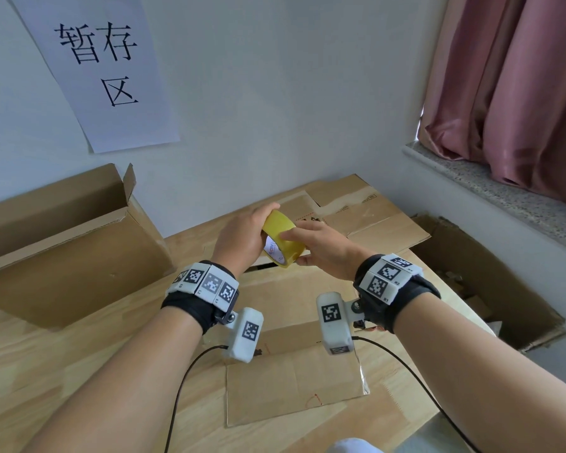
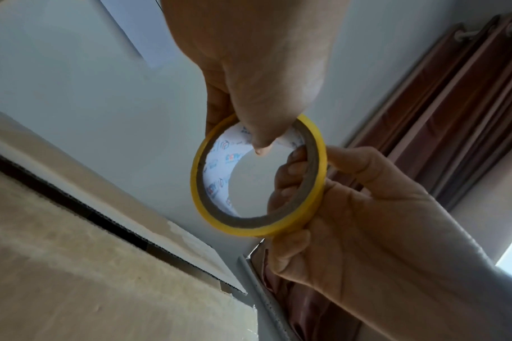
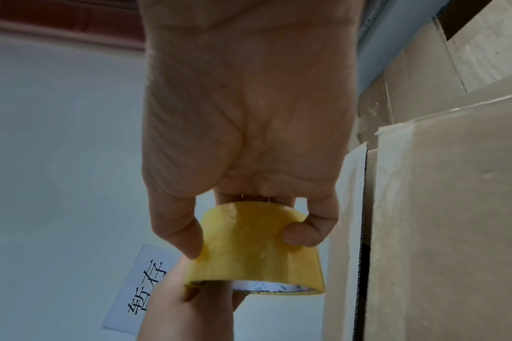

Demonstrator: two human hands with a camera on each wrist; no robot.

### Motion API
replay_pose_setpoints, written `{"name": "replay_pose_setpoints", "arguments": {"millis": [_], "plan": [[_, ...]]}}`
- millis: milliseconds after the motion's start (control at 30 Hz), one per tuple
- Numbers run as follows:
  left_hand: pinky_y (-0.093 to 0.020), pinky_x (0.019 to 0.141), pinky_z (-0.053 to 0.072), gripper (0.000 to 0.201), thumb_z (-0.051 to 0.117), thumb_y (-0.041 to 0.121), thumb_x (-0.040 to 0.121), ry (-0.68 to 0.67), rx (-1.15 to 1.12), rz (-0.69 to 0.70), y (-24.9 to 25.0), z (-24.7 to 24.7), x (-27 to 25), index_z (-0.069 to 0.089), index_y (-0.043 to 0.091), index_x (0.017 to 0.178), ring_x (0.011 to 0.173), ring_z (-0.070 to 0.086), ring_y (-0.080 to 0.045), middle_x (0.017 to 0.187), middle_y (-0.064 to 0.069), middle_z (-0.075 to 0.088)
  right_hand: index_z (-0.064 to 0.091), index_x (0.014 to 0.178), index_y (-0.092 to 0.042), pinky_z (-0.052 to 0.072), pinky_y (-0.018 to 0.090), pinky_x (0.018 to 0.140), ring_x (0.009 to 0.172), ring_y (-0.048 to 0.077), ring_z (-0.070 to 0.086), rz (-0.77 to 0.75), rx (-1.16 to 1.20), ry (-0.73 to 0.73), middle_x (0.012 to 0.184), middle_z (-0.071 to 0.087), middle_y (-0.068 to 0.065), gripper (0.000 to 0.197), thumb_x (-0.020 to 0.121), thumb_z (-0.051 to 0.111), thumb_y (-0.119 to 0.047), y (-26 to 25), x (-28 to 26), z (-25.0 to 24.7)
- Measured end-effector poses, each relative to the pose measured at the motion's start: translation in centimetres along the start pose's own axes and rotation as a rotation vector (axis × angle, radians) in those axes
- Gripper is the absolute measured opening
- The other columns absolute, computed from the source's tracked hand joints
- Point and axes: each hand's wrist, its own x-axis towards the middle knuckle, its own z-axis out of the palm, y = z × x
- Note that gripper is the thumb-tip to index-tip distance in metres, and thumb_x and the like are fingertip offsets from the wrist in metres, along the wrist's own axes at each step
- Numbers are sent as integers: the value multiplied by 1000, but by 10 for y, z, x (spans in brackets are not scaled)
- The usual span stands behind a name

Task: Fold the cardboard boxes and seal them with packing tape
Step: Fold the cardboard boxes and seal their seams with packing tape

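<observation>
Both hands hold a yellow roll of packing tape (image 1: 283, 237) in the air above a brown cardboard box (image 1: 291, 371) lying on the wooden table. My left hand (image 1: 258, 230) grips the roll from the left, its thumb inside the core in the left wrist view, where the roll (image 2: 200, 191) shows its white printed lining. My right hand (image 1: 307, 246) pinches the roll (image 3: 248, 249) from the right between thumb and fingers. The box's flaps (image 3: 438, 207) lie shut with a dark seam between them. No loose tape end shows.
An open-topped cardboard box (image 1: 62, 243) stands at the left against the wall. Flattened cardboard (image 1: 366, 214) lies at the table's back right. Another open box (image 1: 477, 289) sits lower, to the right of the table. Cables trail from both wrist cameras.
</observation>
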Motion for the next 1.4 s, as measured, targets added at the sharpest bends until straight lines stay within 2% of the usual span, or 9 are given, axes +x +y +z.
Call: {"name": "replay_pose_setpoints", "arguments": {"millis": [367, 600, 700, 800, 867, 933, 1100, 1300, 1400], "plan": [[-27, 63, 36, 58, 42, -5, 86, -35, -66, -22, 1, -1, 6, 51, 25, 134, 76, 51, -20, 101, -10, 66, 62, 88, -16, 39, 26, 67, 81, 18, 49, -37, 42, 15, 89, 57, 7, 10, 86, 52, -15, 2, -2, 1], [-27, 63, 36, 57, 42, -6, 87, -44, -76, -38, 4, 1, 5, 51, 23, 134, 77, 53, -21, 97, -11, 66, 58, 84, -14, 41, 23, 63, 78, 15, 50, -34, 20, 12, 85, 56, 5, 19, 90, 42, -5, 0, -3, 0], [-30, 67, 42, 56, 42, -4, 87, -38, -86, -53, 3, 2, 5, 51, 24, 134, 83, 58, -26, 99, -13, 66, 57, 82, -15, 41, 21, 60, 74, 13, 50, -35, 9, 8, 81, 56, 3, 24, 90, 39, -2, 0, -3, 0], [-40, 77, 50, 54, 44, 1, 87, -46, -51, -63, 4, 3, 5, 50, 26, 135, 94, 60, -34, 106, -14, 65, 60, 91, -13, 37, 23, 64, 74, 14, 49, -21, -21, 26, 84, 57, 4, 11, 92, 50, -16, 2, -1, 0], [-44, 82, 50, 53, 46, 3, 87, -47, -47, -52, 4, 4, 5, 51, 25, 134, 98, 60, -35, 110, -13, 66, 61, 107, -7, 36, 23, 63, 73, 15, 49, -20, -74, 46, 86, 56, 5, 25, 91, 59, -27, 5, 1, -1], [-44, 82, 50, 52, 46, 2, 87, -57, -66, -54, 3, 5, 5, 52, 26, 132, 98, 60, -33, 110, -11, 66, 58, 114, -4, 35, 25, 64, 73, 16, 48, -22, -71, 28, 87, 55, 6, 32, 92, 60, -27, 7, 2, -2], [-31, 72, 45, 53, 45, -4, 86, -88, -123, -68, -1, 4, 4, 55, 22, 131, 92, 60, -30, 107, -12, 67, 59, 106, -12, 33, 24, 62, 69, 12, 48, -25, -2, -44, 81, 56, 1, 14, 93, 56, -14, 6, -1, -1], [-38, 79, 50, 52, 45, 1, 87, -65, -83, -64, 1, 3, 1, 53, 27, 132, 97, 61, -31, 110, -9, 66, 59, 103, -15, 33, 27, 65, 74, 15, 47, 6, 34, -19, 84, 57, 2, 18, 85, 59, -15, 8, 3, 0], [-36, 76, 48, 55, 44, 0, 86, -69, -74, -64, 1, 2, 2, 52, 27, 132, 95, 60, -33, 109, -10, 66, 57, 101, -16, 33, 26, 64, 72, 14, 47, -9, 44, -19, 82, 55, 1, 19, 83, 56, -14, 10, 3, 2]]}}
